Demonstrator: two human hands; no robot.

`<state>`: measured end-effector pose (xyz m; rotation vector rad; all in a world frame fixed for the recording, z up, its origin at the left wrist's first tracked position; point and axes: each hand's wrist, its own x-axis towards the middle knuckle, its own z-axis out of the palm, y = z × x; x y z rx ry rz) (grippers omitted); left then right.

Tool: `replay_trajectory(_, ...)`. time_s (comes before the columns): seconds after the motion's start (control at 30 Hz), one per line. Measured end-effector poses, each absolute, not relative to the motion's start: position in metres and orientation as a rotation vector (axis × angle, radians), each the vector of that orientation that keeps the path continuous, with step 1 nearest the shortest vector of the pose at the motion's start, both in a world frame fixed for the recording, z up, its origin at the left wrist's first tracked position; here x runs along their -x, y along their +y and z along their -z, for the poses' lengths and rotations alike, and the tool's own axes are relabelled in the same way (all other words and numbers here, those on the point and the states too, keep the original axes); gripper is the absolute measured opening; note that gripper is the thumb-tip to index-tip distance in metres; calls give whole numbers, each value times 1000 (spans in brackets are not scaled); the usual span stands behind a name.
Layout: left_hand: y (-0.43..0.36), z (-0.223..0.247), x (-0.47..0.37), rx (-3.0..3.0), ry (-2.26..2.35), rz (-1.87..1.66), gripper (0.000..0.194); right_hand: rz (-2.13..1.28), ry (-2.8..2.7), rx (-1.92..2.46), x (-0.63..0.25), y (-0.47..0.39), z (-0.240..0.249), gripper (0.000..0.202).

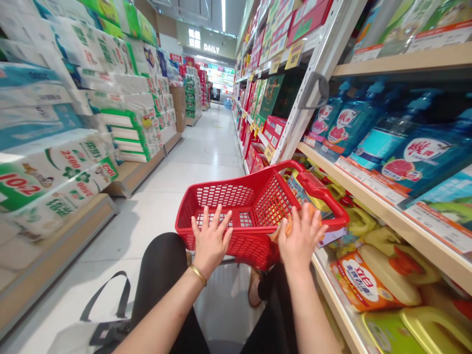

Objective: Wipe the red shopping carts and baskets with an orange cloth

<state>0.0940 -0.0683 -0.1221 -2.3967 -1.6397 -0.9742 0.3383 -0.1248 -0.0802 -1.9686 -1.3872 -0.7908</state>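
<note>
Two bare hands are held out, palms down with fingers spread. By the left hand (214,238), circled at the wrist by a gold bangle (198,276), nothing is gripped; it is seen against the near rim of the red basket (243,246), though contact cannot be confirmed. By the right hand (299,241) the fingers are likewise extended, in front of the basket's handle end; an orange item (309,211) is partly covered by it, and whether that item is touched cannot be told.

The basket is placed ahead of the knees, with its raised handle (332,204) turned toward the shelf (368,198) on the right. For good handling, the handle would best be wrapped fully by the right fingers, while the near rim is steadied by the left. Any pull should be kept low and even, so that the basket is not tipped, and the handle should be guided away from the shelf edge before any turn is made.

Farther out, blue pump bottles (352,123) are lined up on that shelf, and yellow bottles (383,282) are stacked below. Paper packs (66,169) are piled on the left, across the aisle floor (206,169).
</note>
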Motion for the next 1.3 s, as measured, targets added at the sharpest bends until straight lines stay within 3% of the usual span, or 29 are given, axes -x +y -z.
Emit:
replay_trajectory(0.2,-69,121,-93,2401,-1612,930,53,569,-1821,1793,-257,-109,111,48)
replay_trajectory(0.47,-69,120,-95,2408,-1642,960,52,776,-1403,2057,-346,-133,64,45)
replay_trajectory(0.8,-68,123,-93,2403,-1620,920,52,643,-1665,1926,-280,-118,98,42)
replay_trajectory(1.1,-69,121,-95,2398,-1642,927,52,812,-1138,2055,-382,-139,61,43)
replay_trajectory(1.3,-70,120,-95,2392,-1637,896,51,657,-1489,1983,-306,-123,95,40)
